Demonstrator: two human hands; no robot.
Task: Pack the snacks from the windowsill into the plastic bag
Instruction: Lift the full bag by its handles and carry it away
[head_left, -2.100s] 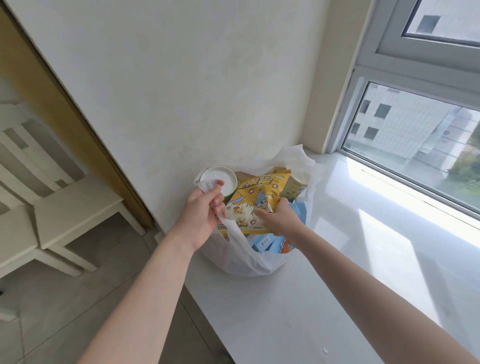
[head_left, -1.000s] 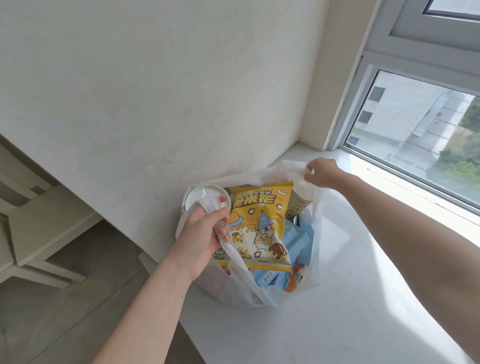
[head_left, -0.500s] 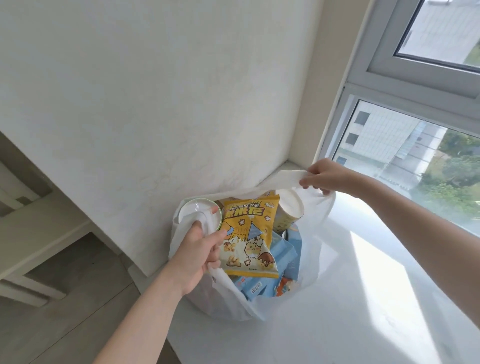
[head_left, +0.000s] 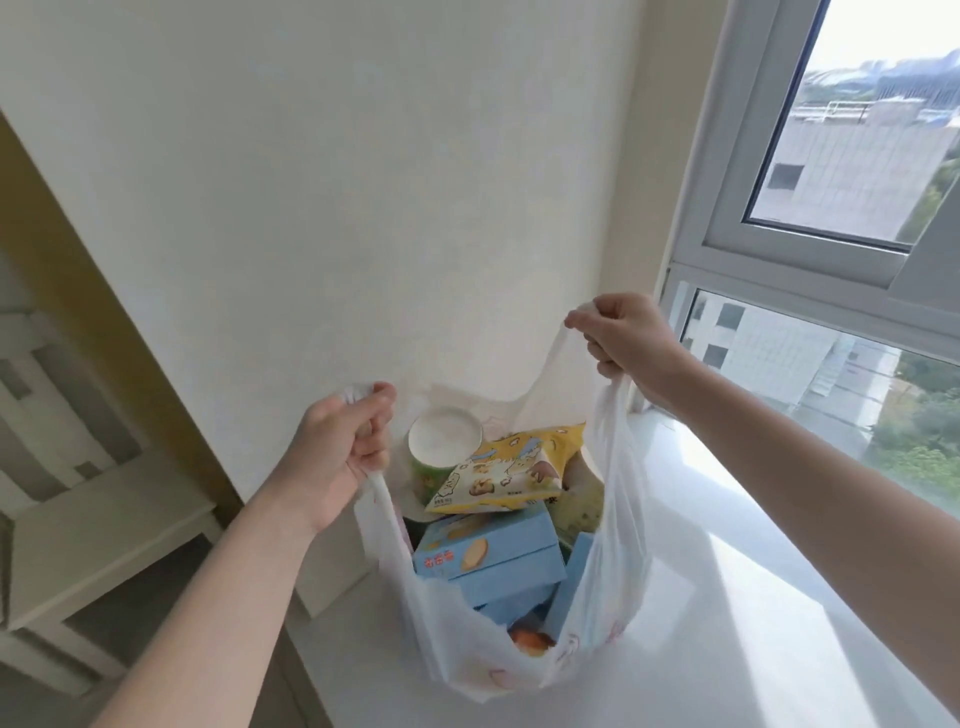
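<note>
The bare left forearm (head_left: 208, 597) rises from the lower left of the frame toward the centre, with the wrist straight and the thumb side up. The left hand (head_left: 340, 447), just left of centre, is a closed fist. Its fingers (head_left: 375, 410) are curled tight round one handle of the thin white plastic bag (head_left: 621, 519), and a tuft of plastic shows above the thumb.

The bare right forearm (head_left: 831, 493) enters from the right edge and slopes up toward the upper middle. The right hand (head_left: 623, 338), its back to the camera, sits higher than the left and clasps the other handle in bent fingers. The two hands are well apart.
</note>
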